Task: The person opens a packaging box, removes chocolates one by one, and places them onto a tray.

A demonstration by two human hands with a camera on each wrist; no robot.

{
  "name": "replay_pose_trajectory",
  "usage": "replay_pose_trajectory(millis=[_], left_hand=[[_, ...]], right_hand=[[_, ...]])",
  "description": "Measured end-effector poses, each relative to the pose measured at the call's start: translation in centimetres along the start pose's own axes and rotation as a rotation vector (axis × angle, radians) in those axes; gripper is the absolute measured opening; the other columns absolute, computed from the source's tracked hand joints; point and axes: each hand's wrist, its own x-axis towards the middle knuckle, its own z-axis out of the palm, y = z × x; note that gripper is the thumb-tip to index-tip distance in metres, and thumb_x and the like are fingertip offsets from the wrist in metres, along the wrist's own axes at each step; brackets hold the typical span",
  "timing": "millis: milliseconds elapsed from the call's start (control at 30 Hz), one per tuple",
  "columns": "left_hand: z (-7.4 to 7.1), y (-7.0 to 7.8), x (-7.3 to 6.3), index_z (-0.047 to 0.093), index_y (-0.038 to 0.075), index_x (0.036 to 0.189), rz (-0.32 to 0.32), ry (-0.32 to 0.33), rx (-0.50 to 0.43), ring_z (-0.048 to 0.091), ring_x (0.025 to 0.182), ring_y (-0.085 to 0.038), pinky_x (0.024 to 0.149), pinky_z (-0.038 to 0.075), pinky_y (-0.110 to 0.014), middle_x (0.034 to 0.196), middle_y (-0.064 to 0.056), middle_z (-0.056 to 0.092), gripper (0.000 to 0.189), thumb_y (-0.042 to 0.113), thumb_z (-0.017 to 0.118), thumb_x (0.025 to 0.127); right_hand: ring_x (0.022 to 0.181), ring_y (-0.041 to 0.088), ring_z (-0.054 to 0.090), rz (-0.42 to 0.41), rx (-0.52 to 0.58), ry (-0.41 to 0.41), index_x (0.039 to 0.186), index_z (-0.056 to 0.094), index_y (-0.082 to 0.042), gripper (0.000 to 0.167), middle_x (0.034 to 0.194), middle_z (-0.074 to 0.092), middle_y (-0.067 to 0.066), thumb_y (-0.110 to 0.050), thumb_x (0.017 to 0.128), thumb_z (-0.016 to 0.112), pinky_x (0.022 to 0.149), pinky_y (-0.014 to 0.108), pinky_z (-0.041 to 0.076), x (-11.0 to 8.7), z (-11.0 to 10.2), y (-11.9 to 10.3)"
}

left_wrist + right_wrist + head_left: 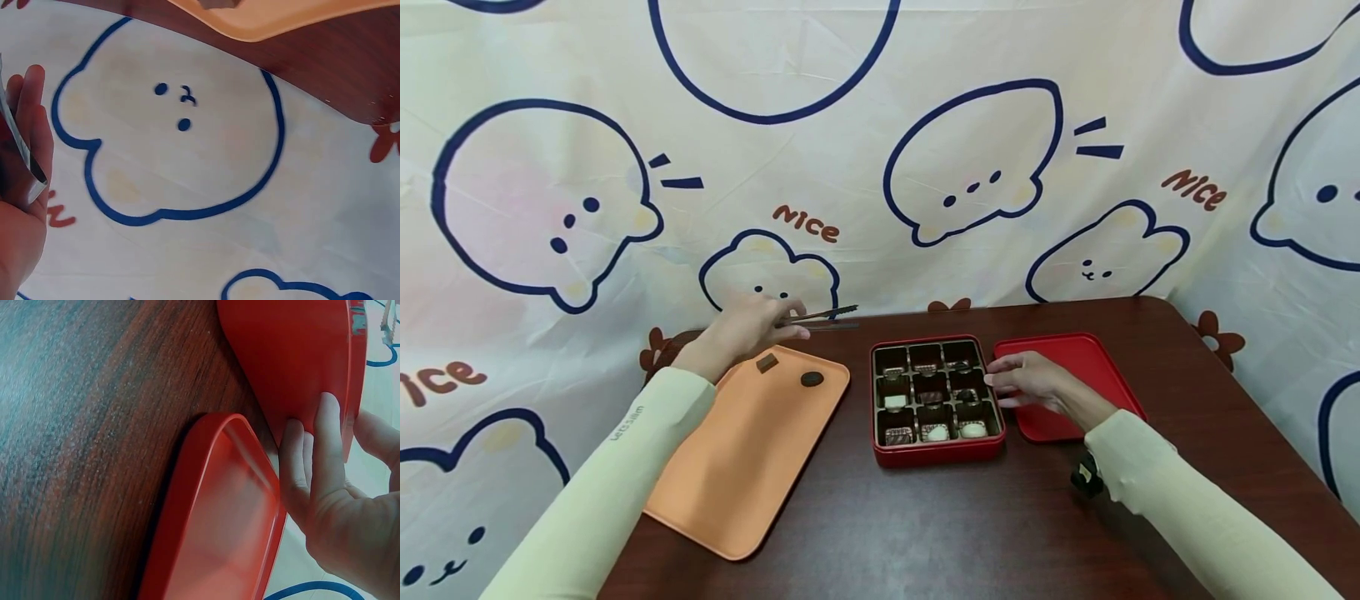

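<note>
The left hand [756, 323] has its fingers and thumb closed around a slim pair of metal tongs [831, 313], pinched near one end. The tongs' two prongs stand slightly apart, their free tips pointing away to the right of that hand, and I see nothing between them (the left wrist view catches only a curved strip of metal lying in the palm). Just below this grip is the far end of an orange tray [752, 467]. Closest to the fingers on it is a square brown piece [767, 362]; a little further right, below the tongs, lies a round dark piece [812, 379], apart from the square one.

Beyond the tongs' tips, to the right and lower than the left hand, stands a red box [938, 457] with nine compartments. Its nearest row holds one brown piece [898, 436] and two white pieces [955, 431]; the middle row has a white piece at left and dark ones beside it; the back row is hard to make out.

The right hand [1036, 379] touches the box's right side, its fingers fairly straight against the wall and its thumb by the upper edge. Below and behind that hand lies a red lid [1097, 375], just beside the box. Everything rests on a dark wooden table [887, 533]; furthest from both hands hangs a pale printed cloth [850, 167].
</note>
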Motion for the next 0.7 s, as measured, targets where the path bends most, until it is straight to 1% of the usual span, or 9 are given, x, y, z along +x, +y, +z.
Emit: replay_pose_trajectory(millis=[100, 233, 367, 467, 567, 700], left_hand=[[0.0, 0.7, 0.2, 0.062, 0.015, 0.117, 0.046, 0.021, -0.016, 0.07, 0.08, -0.021, 0.073, 0.056, -0.041, 0.09, -0.004, 0.073, 0.032, 0.038, 0.067, 0.095], [0.1, 1.7, 0.6, 0.064, 0.015, 0.119, 0.082, 0.026, -0.025, 0.069, 0.084, -0.02, 0.076, 0.055, -0.041, 0.095, -0.002, 0.073, 0.034, 0.039, 0.065, 0.096], [0.3, 2.5, 1.0, 0.064, 0.013, 0.118, 0.128, 0.047, 0.003, 0.069, 0.08, -0.02, 0.074, 0.055, -0.041, 0.093, -0.002, 0.072, 0.035, 0.04, 0.063, 0.096], [0.6, 2.9, 1.1, 0.064, 0.012, 0.117, 0.166, 0.07, 0.006, 0.069, 0.078, -0.02, 0.072, 0.056, -0.041, 0.094, -0.003, 0.072, 0.032, 0.036, 0.064, 0.097], [1.0, 3.2, 1.3, 0.063, 0.01, 0.117, 0.211, 0.105, -0.003, 0.07, 0.079, -0.022, 0.073, 0.056, -0.04, 0.096, -0.006, 0.073, 0.029, 0.032, 0.064, 0.097], [1.5, 3.6, 1.5, 0.063, 0.011, 0.114, 0.244, 0.13, 0.008, 0.069, 0.073, -0.019, 0.071, 0.056, -0.037, 0.092, -0.003, 0.073, 0.027, 0.032, 0.063, 0.098]], right_hand=[[0.11, 0.024, 0.063, -0.002, -0.001, 0.001, 0.143, 0.042, 0.008, 0.055, 0.136, 0.053, 0.025, -0.015, 0.099, 0.063, 0.089, 0.042, 0.056, 0.0, 0.0, 0.0], [0.112, 0.025, 0.062, -0.005, -0.005, 0.002, 0.143, 0.042, 0.008, 0.054, 0.137, 0.052, 0.026, -0.016, 0.099, 0.063, 0.088, 0.041, 0.056, 0.0, 0.0, 0.0], [0.115, 0.027, 0.062, -0.002, -0.003, 0.001, 0.143, 0.042, 0.008, 0.054, 0.138, 0.051, 0.027, -0.016, 0.099, 0.063, 0.088, 0.041, 0.056, 0.0, 0.0, 0.0], [0.115, 0.027, 0.061, 0.003, 0.001, 0.001, 0.143, 0.042, 0.008, 0.054, 0.138, 0.051, 0.027, -0.015, 0.099, 0.063, 0.088, 0.041, 0.056, 0.0, 0.1, 0.0], [0.115, 0.027, 0.062, 0.007, 0.001, 0.003, 0.143, 0.042, 0.008, 0.054, 0.138, 0.052, 0.026, -0.015, 0.099, 0.063, 0.088, 0.041, 0.056, 0.0, 0.0, 0.0], [0.115, 0.027, 0.062, 0.007, 0.0, 0.003, 0.143, 0.042, 0.008, 0.054, 0.137, 0.052, 0.026, -0.016, 0.099, 0.063, 0.088, 0.041, 0.056, 0.0, 0.0, 0.1]])
